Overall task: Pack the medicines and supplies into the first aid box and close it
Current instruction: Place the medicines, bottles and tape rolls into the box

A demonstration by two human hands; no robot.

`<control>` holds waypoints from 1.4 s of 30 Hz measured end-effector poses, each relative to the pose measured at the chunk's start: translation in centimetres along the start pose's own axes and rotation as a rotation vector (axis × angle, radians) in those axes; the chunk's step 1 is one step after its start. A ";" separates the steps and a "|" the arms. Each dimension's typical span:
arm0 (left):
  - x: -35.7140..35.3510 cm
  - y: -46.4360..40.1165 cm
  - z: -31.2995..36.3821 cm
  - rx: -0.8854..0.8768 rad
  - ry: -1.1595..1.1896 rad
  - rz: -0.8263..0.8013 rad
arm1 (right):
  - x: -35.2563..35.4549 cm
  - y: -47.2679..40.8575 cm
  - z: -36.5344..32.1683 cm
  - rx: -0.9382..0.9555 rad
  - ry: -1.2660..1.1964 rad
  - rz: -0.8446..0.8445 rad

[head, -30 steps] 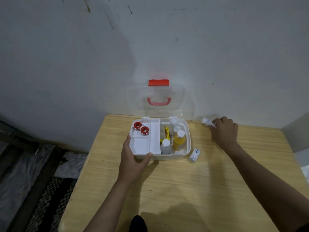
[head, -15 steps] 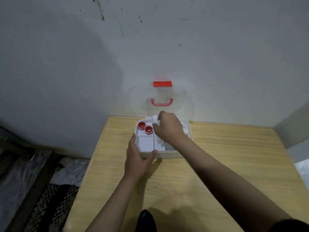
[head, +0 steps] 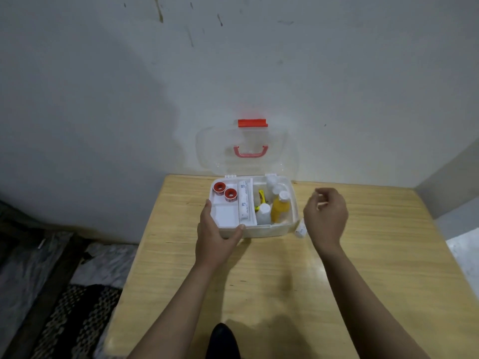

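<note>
white plastic first aid box [head: 264, 230] sits open on the tabletop [head: 285, 281], clear lid [head: 207, 151] upright against the wall. left hand [head: 215, 237] grips the front-left corner, fingers pressed on the rim. right hand [head: 325, 216] hovers beside the box, fingers loosely curled, holding nothing. one small white roll [head: 300, 230] lies on the tabletop just right of the box, unpacked. judgement: pinch it across its width and seat it in a free tray [head: 225, 216] compartment. printing on the rolled bandage [head: 243, 203] is illegible.

The white box [head: 264, 230] sits open, clear lid [head: 207, 151] upright, holding two red tape rolls [head: 225, 190], a wrapped roll [head: 243, 203] and bottles [head: 280, 207]; another roll [head: 300, 230] lies just right of it.
</note>
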State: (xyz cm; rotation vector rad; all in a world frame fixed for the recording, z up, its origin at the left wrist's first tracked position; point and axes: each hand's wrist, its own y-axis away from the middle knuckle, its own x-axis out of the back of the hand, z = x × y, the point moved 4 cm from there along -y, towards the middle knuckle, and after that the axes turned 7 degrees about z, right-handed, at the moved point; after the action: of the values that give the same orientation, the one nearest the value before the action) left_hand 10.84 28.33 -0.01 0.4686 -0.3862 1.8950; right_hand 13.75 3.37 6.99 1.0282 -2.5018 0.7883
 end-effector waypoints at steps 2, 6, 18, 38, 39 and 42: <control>-0.1 0.0 0.0 -0.008 -0.003 0.002 | 0.0 0.9 4.6 -0.240 0.147 -0.094; -0.2 0.0 0.1 -0.001 -0.011 0.007 | -2.1 3.7 7.9 -0.435 0.330 -0.335; -0.3 0.0 -0.3 0.010 0.017 -0.015 | 1.3 1.9 -4.7 0.045 -0.209 -0.014; 0.2 -0.4 -0.3 0.041 0.103 -0.064 | -8.9 3.7 -10.7 0.668 0.189 -0.684; 0.2 -0.3 -0.2 0.049 0.103 -0.072 | -7.8 2.5 -11.2 0.694 0.133 -0.486; 0.1 -0.4 -0.3 0.074 0.113 -0.077 | -5.2 -2.0 -11.3 0.569 0.121 -0.021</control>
State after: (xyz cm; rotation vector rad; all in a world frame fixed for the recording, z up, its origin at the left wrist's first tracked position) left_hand 11.08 28.72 -0.22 0.4180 -0.2210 1.8557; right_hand 19.77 11.77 14.17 1.1268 -2.2021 1.5595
